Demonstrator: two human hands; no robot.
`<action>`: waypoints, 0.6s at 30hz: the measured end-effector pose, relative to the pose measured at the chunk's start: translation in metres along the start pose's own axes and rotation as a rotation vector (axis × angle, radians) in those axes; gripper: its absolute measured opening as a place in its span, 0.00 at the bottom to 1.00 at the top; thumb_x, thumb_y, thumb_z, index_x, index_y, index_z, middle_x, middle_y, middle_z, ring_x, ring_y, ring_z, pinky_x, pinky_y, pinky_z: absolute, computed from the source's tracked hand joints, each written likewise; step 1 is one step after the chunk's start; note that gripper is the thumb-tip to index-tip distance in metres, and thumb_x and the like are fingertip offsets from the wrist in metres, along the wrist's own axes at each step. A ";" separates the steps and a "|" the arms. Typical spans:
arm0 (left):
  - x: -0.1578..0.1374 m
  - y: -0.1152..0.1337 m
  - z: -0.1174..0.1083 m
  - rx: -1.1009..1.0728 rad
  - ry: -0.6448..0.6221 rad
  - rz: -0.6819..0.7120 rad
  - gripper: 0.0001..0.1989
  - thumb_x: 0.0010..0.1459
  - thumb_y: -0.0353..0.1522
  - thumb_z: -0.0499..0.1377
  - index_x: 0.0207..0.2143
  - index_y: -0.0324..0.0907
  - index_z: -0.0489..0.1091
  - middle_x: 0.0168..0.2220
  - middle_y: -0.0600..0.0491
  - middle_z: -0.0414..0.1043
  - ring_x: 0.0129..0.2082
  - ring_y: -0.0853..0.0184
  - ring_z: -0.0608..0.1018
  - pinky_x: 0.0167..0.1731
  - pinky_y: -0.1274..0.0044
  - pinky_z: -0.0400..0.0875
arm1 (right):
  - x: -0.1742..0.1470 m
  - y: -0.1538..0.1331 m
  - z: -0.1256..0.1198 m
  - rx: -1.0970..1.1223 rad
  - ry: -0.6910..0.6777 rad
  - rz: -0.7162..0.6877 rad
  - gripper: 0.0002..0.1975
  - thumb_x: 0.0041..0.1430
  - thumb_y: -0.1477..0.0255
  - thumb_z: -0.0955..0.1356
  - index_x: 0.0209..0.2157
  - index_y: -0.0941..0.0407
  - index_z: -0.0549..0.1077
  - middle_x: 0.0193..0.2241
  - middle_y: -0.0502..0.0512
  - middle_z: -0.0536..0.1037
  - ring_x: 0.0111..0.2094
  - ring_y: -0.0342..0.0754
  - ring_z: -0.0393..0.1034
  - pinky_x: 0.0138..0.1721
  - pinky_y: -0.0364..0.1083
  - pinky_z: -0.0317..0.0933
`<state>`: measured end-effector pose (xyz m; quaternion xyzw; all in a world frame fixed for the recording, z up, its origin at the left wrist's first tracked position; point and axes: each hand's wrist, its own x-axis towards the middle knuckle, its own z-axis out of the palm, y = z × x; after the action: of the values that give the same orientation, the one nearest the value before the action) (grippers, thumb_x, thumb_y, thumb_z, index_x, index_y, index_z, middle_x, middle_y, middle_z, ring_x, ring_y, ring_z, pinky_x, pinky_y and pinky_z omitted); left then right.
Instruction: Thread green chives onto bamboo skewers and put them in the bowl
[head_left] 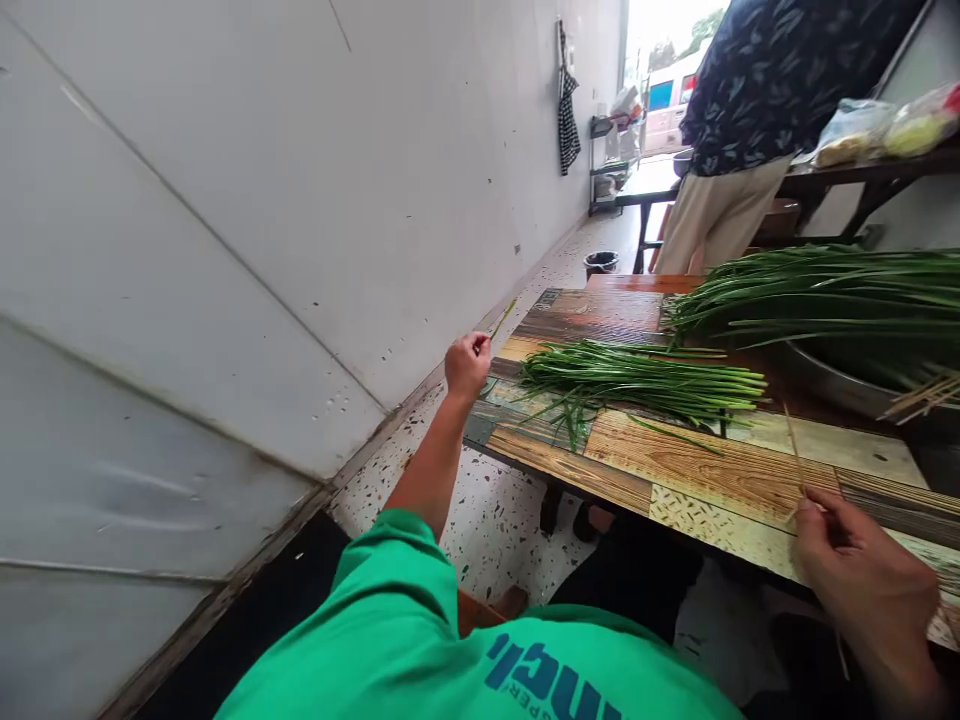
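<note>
My left hand [469, 362] is raised past the table's left edge, fingers closed in a pinch on a yellowish-green chive leaf [505, 316] that points up. My right hand [862, 560], over the near right edge, pinches a thin straw-coloured strip [793, 445] standing up from the fingertips. Between the hands, a pile of long green chives [645, 382] lies on the table, pale stem ends to the right and leaf tips to the left. A single loose chive leaf [675, 436] lies in front of the pile.
At the right, a metal basin [840, 380] holds more chives [825, 290], with several straw-coloured strips [926, 397] at its side. The table [697, 480] has a wood-patchwork top. A white wall [337, 200] runs along the left. Beyond stand a person [757, 100] and a black bucket [601, 262].
</note>
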<state>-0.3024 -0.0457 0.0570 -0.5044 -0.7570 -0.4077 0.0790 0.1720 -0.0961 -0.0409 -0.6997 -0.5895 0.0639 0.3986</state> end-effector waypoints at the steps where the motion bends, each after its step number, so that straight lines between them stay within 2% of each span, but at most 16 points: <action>1: 0.016 0.010 0.010 0.063 -0.016 0.070 0.11 0.59 0.33 0.54 0.37 0.41 0.75 0.36 0.47 0.76 0.38 0.63 0.75 0.43 0.73 0.65 | 0.000 -0.004 -0.002 -0.020 -0.015 0.027 0.19 0.50 0.59 0.65 0.43 0.47 0.78 0.26 0.58 0.80 0.23 0.54 0.71 0.28 0.53 0.60; 4: 0.059 0.039 0.047 0.199 -0.101 0.179 0.13 0.61 0.33 0.52 0.38 0.41 0.76 0.39 0.44 0.75 0.42 0.60 0.73 0.47 0.71 0.62 | 0.000 -0.009 -0.004 -0.045 -0.018 0.059 0.18 0.49 0.59 0.65 0.41 0.46 0.79 0.27 0.58 0.81 0.25 0.56 0.73 0.27 0.52 0.61; 7: 0.091 0.058 0.085 0.285 -0.170 0.162 0.13 0.61 0.34 0.52 0.39 0.40 0.76 0.43 0.41 0.73 0.45 0.57 0.72 0.48 0.69 0.61 | -0.002 -0.009 -0.003 -0.036 -0.001 0.034 0.19 0.50 0.58 0.65 0.41 0.49 0.79 0.27 0.57 0.81 0.27 0.56 0.74 0.28 0.52 0.63; 10: 0.106 0.066 0.114 0.295 -0.265 0.130 0.14 0.61 0.33 0.51 0.43 0.39 0.75 0.43 0.41 0.73 0.47 0.56 0.72 0.49 0.67 0.59 | -0.005 -0.009 -0.003 -0.041 0.010 -0.021 0.20 0.54 0.57 0.64 0.42 0.53 0.78 0.29 0.57 0.81 0.28 0.55 0.75 0.28 0.51 0.64; 13: 0.103 0.073 0.134 0.226 -0.391 0.144 0.17 0.61 0.30 0.53 0.51 0.35 0.69 0.45 0.41 0.74 0.49 0.58 0.71 0.54 0.65 0.55 | -0.007 -0.010 -0.003 -0.032 0.031 -0.112 0.20 0.57 0.58 0.63 0.42 0.55 0.78 0.32 0.58 0.82 0.28 0.53 0.75 0.27 0.48 0.64; 15: 0.088 0.082 0.144 0.175 -0.462 0.191 0.21 0.60 0.31 0.55 0.55 0.35 0.65 0.48 0.42 0.73 0.51 0.59 0.71 0.56 0.66 0.54 | -0.007 -0.012 -0.002 -0.015 0.047 -0.149 0.19 0.57 0.59 0.63 0.40 0.56 0.79 0.32 0.57 0.82 0.27 0.50 0.75 0.26 0.46 0.64; 17: 0.065 0.095 0.151 0.105 -0.568 0.315 0.23 0.60 0.36 0.56 0.56 0.37 0.65 0.53 0.44 0.71 0.54 0.61 0.70 0.57 0.69 0.56 | -0.007 -0.013 -0.002 -0.007 0.059 -0.162 0.19 0.57 0.60 0.64 0.39 0.56 0.79 0.30 0.57 0.82 0.25 0.49 0.74 0.25 0.45 0.63; 18: 0.051 0.103 0.154 0.037 -0.664 0.438 0.23 0.60 0.38 0.55 0.56 0.39 0.66 0.56 0.44 0.69 0.57 0.62 0.68 0.57 0.72 0.57 | -0.007 -0.014 -0.002 -0.009 0.067 -0.165 0.18 0.57 0.60 0.64 0.39 0.56 0.79 0.29 0.57 0.82 0.24 0.49 0.74 0.25 0.45 0.63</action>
<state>-0.1969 0.1137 0.0390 -0.7567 -0.6232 -0.1822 -0.0759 0.1605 -0.1036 -0.0335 -0.6522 -0.6318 0.0047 0.4187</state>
